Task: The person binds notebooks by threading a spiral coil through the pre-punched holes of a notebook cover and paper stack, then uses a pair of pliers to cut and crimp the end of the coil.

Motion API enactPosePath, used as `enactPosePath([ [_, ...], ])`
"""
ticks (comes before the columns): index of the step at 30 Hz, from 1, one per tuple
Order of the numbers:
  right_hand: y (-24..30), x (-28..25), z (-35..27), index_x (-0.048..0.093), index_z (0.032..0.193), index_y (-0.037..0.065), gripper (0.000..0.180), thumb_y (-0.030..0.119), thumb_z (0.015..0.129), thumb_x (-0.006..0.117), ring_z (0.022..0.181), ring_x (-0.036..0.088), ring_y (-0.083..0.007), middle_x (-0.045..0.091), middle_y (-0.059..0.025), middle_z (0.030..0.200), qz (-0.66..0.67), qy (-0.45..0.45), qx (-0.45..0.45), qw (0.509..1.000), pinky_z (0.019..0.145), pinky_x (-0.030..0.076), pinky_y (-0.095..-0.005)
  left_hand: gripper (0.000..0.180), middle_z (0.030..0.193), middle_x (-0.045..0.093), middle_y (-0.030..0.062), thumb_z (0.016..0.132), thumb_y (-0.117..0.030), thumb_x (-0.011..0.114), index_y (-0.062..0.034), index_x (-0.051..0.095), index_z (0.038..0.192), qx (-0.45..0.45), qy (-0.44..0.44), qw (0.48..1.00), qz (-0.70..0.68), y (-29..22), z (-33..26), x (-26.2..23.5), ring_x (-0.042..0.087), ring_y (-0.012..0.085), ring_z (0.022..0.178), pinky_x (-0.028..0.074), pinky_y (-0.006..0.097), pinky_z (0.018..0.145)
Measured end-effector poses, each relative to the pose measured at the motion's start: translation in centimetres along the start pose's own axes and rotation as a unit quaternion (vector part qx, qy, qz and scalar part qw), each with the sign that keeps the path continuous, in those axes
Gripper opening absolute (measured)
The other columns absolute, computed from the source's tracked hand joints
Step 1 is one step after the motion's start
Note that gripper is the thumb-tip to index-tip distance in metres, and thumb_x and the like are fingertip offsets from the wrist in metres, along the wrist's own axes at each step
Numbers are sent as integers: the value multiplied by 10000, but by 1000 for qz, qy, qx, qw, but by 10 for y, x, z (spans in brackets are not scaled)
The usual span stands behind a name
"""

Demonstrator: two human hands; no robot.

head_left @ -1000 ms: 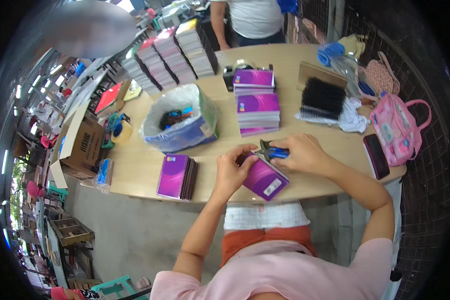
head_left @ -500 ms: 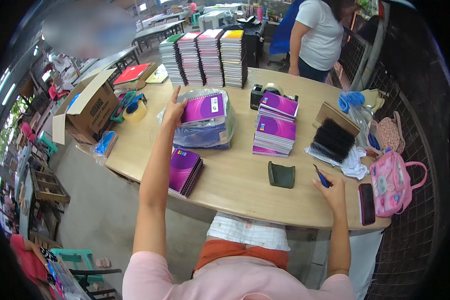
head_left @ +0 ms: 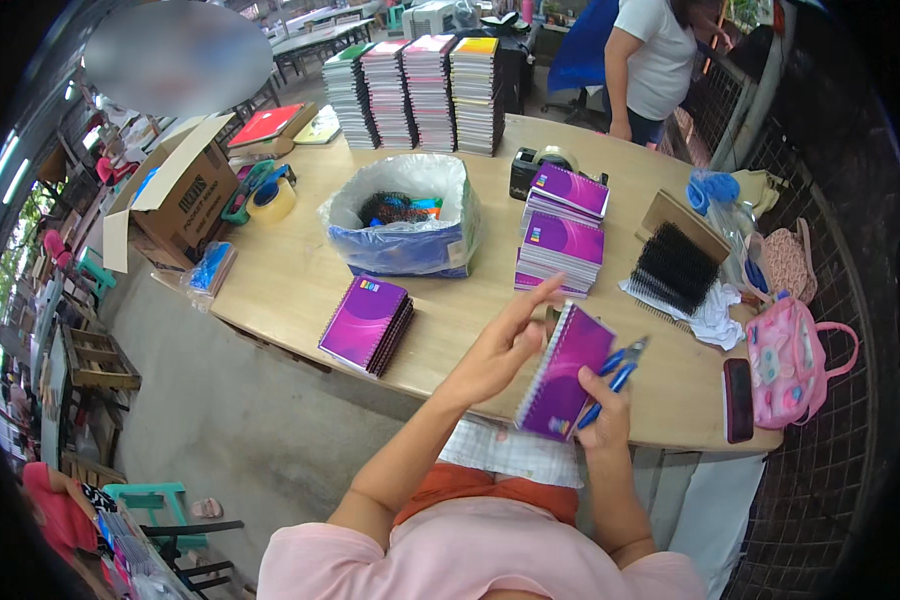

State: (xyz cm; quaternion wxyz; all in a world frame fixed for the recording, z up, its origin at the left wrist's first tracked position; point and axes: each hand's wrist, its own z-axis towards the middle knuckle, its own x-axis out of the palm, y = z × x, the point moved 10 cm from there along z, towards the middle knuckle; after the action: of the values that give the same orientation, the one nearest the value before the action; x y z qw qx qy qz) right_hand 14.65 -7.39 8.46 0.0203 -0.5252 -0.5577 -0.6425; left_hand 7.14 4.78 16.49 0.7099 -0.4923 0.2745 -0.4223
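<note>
The right hand [head_left: 607, 412] pinches the notebook [head_left: 572, 362], pliers [head_left: 623, 377] alongside, above the table's [head_left: 270, 285] near edge; the left hand [head_left: 500, 350] is spread beside its coil [head_left: 543, 365] (contact unclear). It should handle light, fairly stiff, perhaps slick, best held by the covers, sparing the coil.

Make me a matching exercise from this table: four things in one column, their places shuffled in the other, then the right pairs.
Things
1. Blue-handled pliers
2. Bundle of black coils
3. Four tall notebook stacks
4. Pink bag

Places
A. Along the far side of the table
B. Beside the dark phone
C. Partly over the white cloth
D. In the person's right hand

Pairs: 1-D, 2-C, 3-A, 4-B
</note>
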Motion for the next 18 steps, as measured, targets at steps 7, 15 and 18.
enactPosePath([
  [7, 52, -31, 10, 623, 1202, -4, 438, 182, 841, 787, 828, 634, -180, 669, -86, 1016, -448, -18, -185, 875, 714, 511, -310, 414, 834, 597, 93, 907, 79, 506, -43, 655, 1274, -38, -199, 917, 342, -38, -55, -104, 558, 176, 760, 480, 315, 745],
  [15, 82, -118, 41, 637, 1271, 86, 593, 380, 780, 790, 1010, 520, -340, 548, -153, 1035, -812, -128, -180, 540, 862, 453, -462, 266, 908, 694, 200, 951, -54, 588, -16, 693, 1193, -120, -267, 850, 439, -11, -91, -263, 668, 229, 797, 508, 335, 750],
  [18, 85, -124, 40, 620, 1300, 89, 628, 379, 771, 795, 1025, 503, -338, 523, -151, 1064, -824, -148, -205, 507, 885, 439, -463, 259, 895, 695, 197, 935, -49, 601, -16, 705, 1170, -140, -272, 810, 500, -3, -90, -264, 665, 253, 777, 510, 349, 737],
])
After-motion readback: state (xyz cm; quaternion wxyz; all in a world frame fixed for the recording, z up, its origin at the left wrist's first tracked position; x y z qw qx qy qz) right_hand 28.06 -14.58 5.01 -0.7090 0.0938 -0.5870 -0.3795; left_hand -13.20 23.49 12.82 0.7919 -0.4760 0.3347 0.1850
